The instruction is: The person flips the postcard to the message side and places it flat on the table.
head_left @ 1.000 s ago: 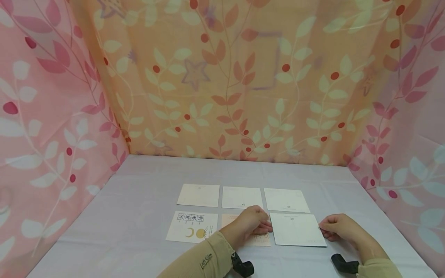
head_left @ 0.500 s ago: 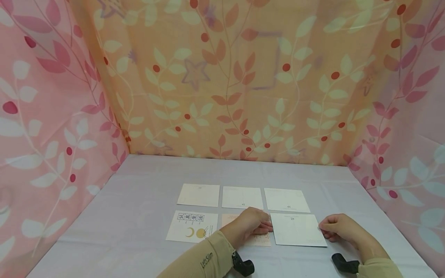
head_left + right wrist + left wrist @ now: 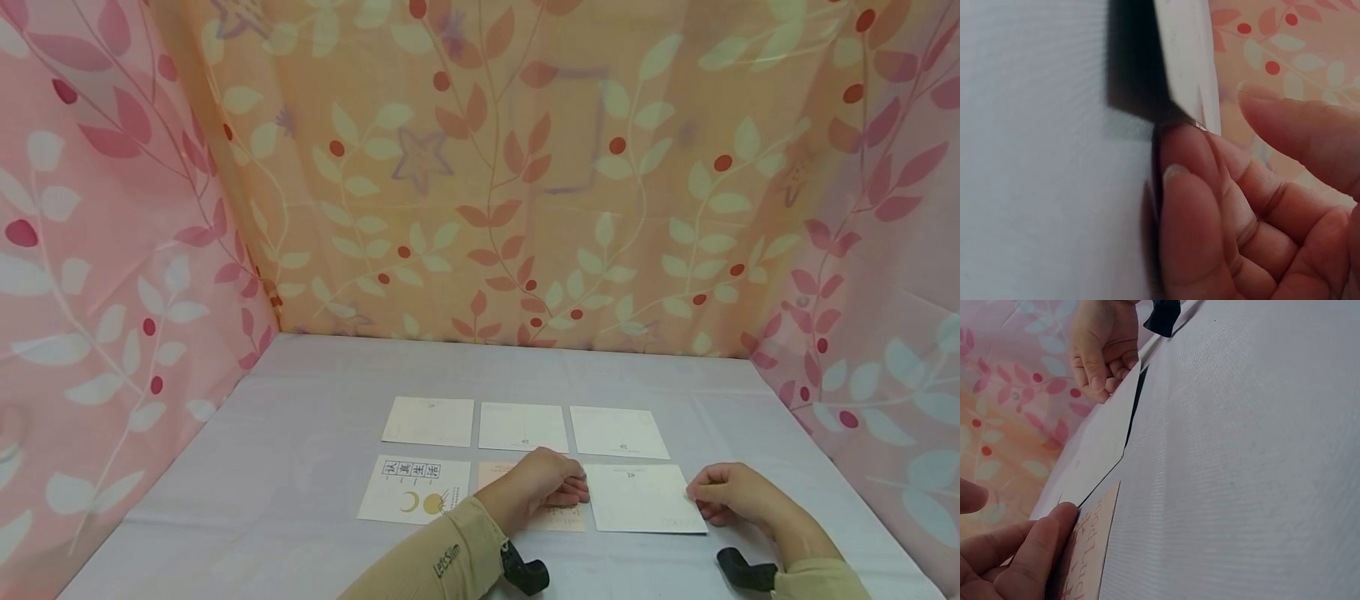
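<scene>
A white postcard (image 3: 647,500) lies at the front right of a two-row layout, with a small grey mark near its far edge. My left hand (image 3: 542,483) is at its left edge; in the left wrist view, fingertips (image 3: 1063,519) touch that edge and the thumb stands apart. At the right edge, my right hand (image 3: 738,493) touches the card with bent fingers, the thumb raised off it in the right wrist view. A dark gap shows under the card's near edge in the left wrist view. Partly under my left hand lies a peach postcard (image 3: 564,518) lettered "Good Luck".
Left of these lies a postcard with a moon and sun (image 3: 405,492). Behind stand three pale cards in a row: left card (image 3: 429,422), middle card (image 3: 521,425), right card (image 3: 618,431). White cloth (image 3: 315,392) covers the table; patterned curtains (image 3: 480,167) enclose it.
The front-right postcard has shifted very slightly towards me, and its far edge sits lower in the head view. Both hands stay almost in place at its sides.
</scene>
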{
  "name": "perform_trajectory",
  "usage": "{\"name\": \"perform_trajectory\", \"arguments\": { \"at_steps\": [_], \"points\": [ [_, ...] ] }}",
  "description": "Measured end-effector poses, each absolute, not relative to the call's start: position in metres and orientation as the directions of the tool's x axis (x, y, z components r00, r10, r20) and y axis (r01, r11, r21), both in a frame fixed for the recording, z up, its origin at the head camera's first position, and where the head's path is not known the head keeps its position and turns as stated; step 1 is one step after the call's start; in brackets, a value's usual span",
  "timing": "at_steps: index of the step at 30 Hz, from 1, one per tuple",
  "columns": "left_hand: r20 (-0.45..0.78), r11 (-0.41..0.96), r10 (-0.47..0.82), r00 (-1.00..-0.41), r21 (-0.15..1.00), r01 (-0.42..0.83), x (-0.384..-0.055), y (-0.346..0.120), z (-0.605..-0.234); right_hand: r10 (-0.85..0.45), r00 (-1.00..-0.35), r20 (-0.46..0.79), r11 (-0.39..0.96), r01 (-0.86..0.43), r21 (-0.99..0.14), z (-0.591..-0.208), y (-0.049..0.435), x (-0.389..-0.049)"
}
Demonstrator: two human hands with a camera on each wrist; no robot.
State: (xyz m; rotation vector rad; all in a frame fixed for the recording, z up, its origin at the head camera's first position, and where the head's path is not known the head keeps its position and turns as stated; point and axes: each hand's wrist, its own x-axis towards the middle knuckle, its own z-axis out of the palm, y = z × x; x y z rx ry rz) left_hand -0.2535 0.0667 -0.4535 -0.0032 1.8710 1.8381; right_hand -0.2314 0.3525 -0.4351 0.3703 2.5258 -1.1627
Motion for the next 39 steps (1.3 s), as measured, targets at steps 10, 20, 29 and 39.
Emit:
{"name": "perform_trajectory", "arguments": {
  "at_steps": [10, 20, 29, 39],
  "points": [
    [-0.340, 0.081, 0.352, -0.872, 0.939, -0.333, -0.254, 0.066, -0.452, 0.095, -0.911, -0.402, 0.631, 0.368, -0.683, -0.436, 0.353, -0.230],
    [-0.342, 0.085, 0.350, -0.872, 0.939, -0.334, -0.253, 0.067, -0.449, 0.090, -0.911, -0.403, 0.628, 0.366, -0.687, -0.434, 0.353, -0.231],
    [-0.345, 0.061, 0.362, -0.866, 0.936, -0.347, -0.253, 0.066, -0.449, 0.103, -0.906, -0.410, 0.634, 0.377, -0.676, -0.430, 0.353, -0.232],
    [-0.356, 0.061, 0.343, -0.869, 0.932, -0.358, -0.261, 0.055, -0.447, 0.090, -0.926, -0.367, 0.680, 0.326, -0.657, -0.423, 0.348, -0.241]
  ]
}}
